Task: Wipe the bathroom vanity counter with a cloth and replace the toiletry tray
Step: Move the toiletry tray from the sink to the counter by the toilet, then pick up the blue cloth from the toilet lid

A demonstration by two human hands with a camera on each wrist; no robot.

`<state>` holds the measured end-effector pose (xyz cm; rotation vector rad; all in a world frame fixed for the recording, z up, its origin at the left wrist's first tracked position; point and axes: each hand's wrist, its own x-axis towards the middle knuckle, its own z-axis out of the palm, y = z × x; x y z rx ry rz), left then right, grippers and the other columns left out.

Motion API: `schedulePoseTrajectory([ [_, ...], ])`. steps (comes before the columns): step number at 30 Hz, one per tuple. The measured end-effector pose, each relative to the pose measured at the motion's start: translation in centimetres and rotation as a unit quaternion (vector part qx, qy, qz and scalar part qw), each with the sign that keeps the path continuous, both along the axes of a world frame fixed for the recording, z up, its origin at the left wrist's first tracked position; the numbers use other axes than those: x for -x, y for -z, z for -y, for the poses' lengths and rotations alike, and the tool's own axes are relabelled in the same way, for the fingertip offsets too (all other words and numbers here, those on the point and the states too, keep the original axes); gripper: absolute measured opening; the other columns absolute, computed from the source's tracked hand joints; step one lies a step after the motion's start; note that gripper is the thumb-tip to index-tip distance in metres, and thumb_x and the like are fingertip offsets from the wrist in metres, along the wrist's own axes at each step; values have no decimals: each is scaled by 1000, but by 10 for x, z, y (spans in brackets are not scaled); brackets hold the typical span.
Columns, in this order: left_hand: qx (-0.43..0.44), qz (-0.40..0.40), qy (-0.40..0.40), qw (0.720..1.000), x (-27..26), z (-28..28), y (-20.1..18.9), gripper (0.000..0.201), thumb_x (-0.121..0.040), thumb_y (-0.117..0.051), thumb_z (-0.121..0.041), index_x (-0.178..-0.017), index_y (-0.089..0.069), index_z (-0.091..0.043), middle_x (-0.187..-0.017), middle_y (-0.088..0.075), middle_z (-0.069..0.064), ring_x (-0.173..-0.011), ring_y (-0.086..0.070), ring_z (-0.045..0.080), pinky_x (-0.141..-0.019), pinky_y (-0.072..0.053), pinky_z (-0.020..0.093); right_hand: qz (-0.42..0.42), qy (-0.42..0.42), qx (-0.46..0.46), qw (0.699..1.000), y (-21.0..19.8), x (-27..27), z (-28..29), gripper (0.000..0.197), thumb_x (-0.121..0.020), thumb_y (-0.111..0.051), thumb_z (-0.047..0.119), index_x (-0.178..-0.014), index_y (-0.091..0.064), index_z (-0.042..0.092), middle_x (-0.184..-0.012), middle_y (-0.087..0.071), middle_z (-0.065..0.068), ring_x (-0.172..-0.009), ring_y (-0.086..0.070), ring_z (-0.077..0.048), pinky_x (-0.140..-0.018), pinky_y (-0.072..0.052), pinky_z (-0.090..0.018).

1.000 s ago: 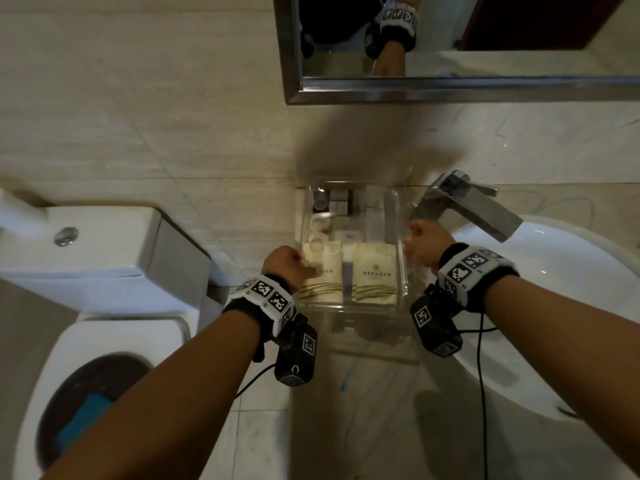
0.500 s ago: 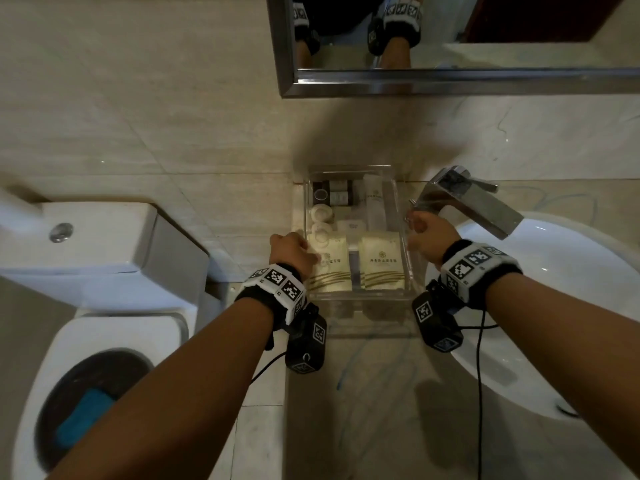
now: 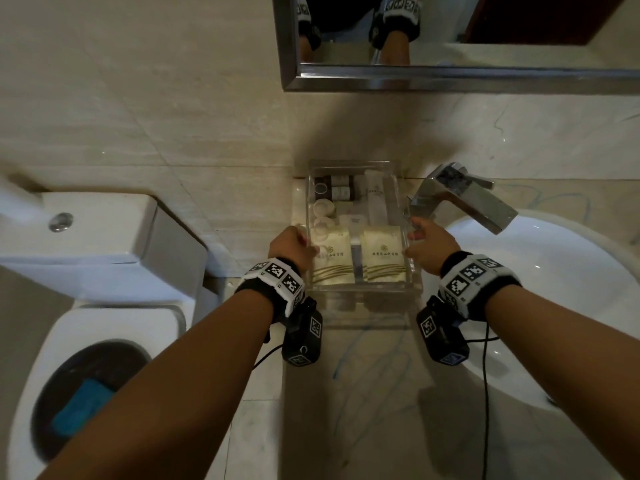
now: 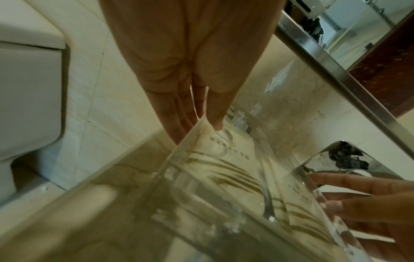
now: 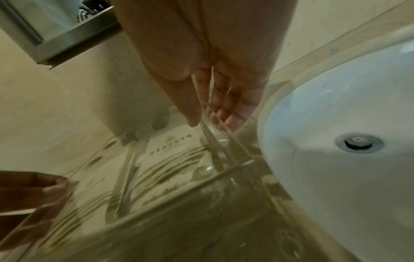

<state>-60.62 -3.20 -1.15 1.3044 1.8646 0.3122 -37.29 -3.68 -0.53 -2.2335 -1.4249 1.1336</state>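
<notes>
Both hands pinch the clear tray [image 3: 363, 289]: left hand [image 3: 291, 249] at its 9 o'clock wall, right hand [image 3: 431, 247] at 3 o'clock (thumbs inside). Tray on counter [image 3: 363, 393], tap [image 3: 464, 195] at 2 o'clock.

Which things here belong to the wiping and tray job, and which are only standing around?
Belong to the job:
- clear toiletry tray
- left hand, gripping its left wall
- right hand, gripping its right wall
- vanity counter, marked with blue streaks

Only around:
- faucet
- sink
- toilet
- mirror
</notes>
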Motion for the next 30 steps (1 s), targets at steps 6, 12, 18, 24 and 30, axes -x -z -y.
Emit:
schedulePoseTrajectory([
  [6, 17, 54, 16, 998, 15, 22, -17, 59, -88, -64, -23, -138, -34, -14, -137, -49, 15, -121, -51, 30, -97, -45, 34, 57, -45, 31, 997, -26, 10, 14, 63, -86, -64, 16, -142, -36, 14, -143, -43, -15, -125, -48, -30, -90, -39, -28],
  [12, -39, 16, 25, 999, 59, 46, -56, 57, -89, -62, -23, -139, -34, -14, -135, -49, 16, -118, -52, 30, -94, -44, 34, 86, -118, 30, 989, -66, 53, 17, 47, -88, -60, 24, -133, -47, 16, -136, -50, -11, -116, -53, -28, -95, -46, -36],
  [18, -83, -89, 1, 993, 106, 85, -103, 57, -90, -61, -27, -139, -34, -14, -136, -46, 17, -120, -50, 32, -95, -43, 37, 106, -247, -28, 963, -105, 121, 26, 38, -89, -58, 26, -126, -54, 16, -132, -54, -8, -115, -54, -27, -90, -42, -29],
  [24, -68, -200, -56, 976, 142, 154, -132, 60, -90, -59, -29, -142, -32, -17, -140, -41, 17, -126, -43, 36, -102, -40, 45, 130, -377, -79, 913, -118, 173, 62, 35, -88, -56, 24, -123, -54, 18, -131, -49, -11, -117, -50, -29, -88, -38, -27],
  [30, -24, -246, -122, 961, 181, 248, -122, 64, -86, -62, -31, -142, -32, -21, -144, -37, 12, -130, -37, 34, -104, -36, 51, 154, -493, -101, 850, -117, 240, 116, 37, -89, -54, 25, -125, -50, 20, -130, -41, -14, -114, -49, -33, -99, -43, -35],
])
